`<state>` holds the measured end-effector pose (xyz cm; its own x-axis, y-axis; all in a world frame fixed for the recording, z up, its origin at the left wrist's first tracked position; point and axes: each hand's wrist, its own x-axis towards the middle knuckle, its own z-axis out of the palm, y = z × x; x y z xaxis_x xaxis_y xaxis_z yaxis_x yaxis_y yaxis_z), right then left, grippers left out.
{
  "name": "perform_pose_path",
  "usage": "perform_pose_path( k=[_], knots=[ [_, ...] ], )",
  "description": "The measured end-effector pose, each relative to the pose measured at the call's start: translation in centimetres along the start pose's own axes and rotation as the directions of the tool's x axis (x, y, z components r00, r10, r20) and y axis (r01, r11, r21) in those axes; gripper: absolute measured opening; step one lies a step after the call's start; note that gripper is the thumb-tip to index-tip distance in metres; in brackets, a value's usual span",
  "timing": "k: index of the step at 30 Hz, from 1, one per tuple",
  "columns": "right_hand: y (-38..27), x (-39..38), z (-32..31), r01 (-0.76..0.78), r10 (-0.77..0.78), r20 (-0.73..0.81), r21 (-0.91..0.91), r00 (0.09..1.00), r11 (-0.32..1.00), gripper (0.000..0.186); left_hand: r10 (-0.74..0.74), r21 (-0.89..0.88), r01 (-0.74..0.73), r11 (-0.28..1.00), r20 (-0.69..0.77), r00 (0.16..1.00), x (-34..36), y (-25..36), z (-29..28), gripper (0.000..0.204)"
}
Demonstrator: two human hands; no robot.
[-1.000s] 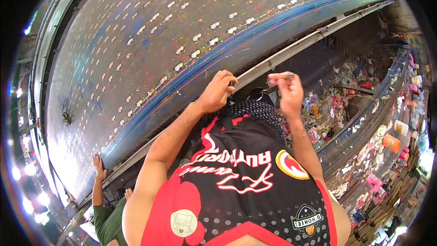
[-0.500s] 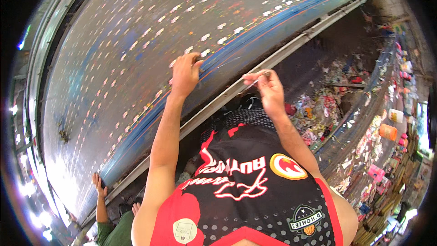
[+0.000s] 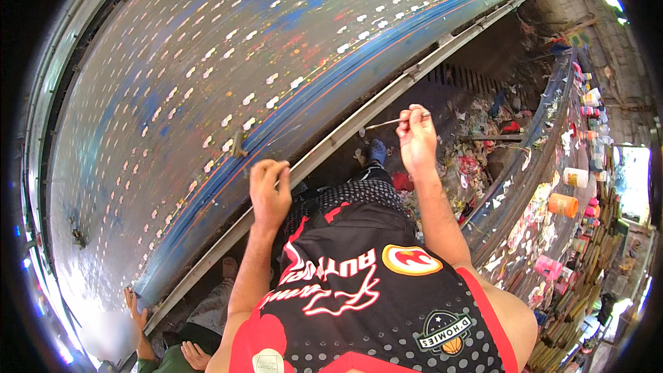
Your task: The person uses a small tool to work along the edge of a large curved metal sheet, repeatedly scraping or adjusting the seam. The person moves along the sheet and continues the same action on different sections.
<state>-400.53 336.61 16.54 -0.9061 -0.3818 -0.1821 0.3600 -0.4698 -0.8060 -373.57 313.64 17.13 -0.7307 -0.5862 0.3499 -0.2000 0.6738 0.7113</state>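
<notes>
My right hand (image 3: 418,144) is closed on a thin stick (image 3: 394,123) that points left past the metal rail. Its far end is small and pale; I cannot tell its exact kind. My left hand (image 3: 269,193) is held by the rail (image 3: 345,128), fingers curled toward the thumb. Whatever lies inside them, if anything, is hidden. Just above that hand, a small tan-brown block-like piece (image 3: 237,144) rests on the broad grey-and-blue surface (image 3: 173,69). Rows of small white marks run across this surface.
At the lower left, a co-worker's hand (image 3: 135,311) touches the surface edge. Scraps (image 3: 476,121) litter the ground at right. An orange tub (image 3: 563,205), a white tub (image 3: 574,177) and a pink container (image 3: 548,267) stand beyond. A dark lump (image 3: 79,236) lies far left.
My left hand has come down from over the surface to the rail; the tan-brown piece now shows apart from it. My right hand stays raised with the stick, and the view has shifted.
</notes>
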Motion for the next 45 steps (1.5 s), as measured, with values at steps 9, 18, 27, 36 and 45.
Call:
perform_pose_path(
  k=[9, 18, 27, 36, 45],
  knots=[
    [-6.4, 16.8, -11.5, -0.025, 0.020, 0.042, 0.118, 0.999, 0.993, 0.015, 0.116, -0.045, -0.112, 0.993, 0.105, 0.988, 8.6, 11.9, 19.9, 0.016],
    [-5.8, 22.7, -12.2, -0.285, 0.271, 0.243, 0.026, 0.932, 0.958, 0.012, -0.018, 0.170, 0.009, 0.985, 0.053, 0.998, 14.8, 16.5, 30.7, 0.028],
    [-5.0, 23.2, -12.4, -0.413, 0.391, 0.241, 0.046, 0.888, 0.910, 0.012, -0.061, 0.208, 0.082, 0.975, -0.103, 0.993, 15.3, 17.5, 32.3, 0.011],
    [-5.0, 23.9, -13.1, -0.435, 0.408, 0.292, 0.033, 0.865, 0.900, 0.013, -0.009, 0.233, 0.046, 0.971, -0.158, 0.987, 15.1, 17.2, 33.1, 0.010],
    [-5.2, 24.8, -13.4, -0.420, 0.418, 0.350, -0.074, 0.838, 0.904, 0.015, 0.009, 0.239, 0.038, 0.970, -0.192, 0.981, 14.2, 16.6, 34.0, 0.013]
  ],
)
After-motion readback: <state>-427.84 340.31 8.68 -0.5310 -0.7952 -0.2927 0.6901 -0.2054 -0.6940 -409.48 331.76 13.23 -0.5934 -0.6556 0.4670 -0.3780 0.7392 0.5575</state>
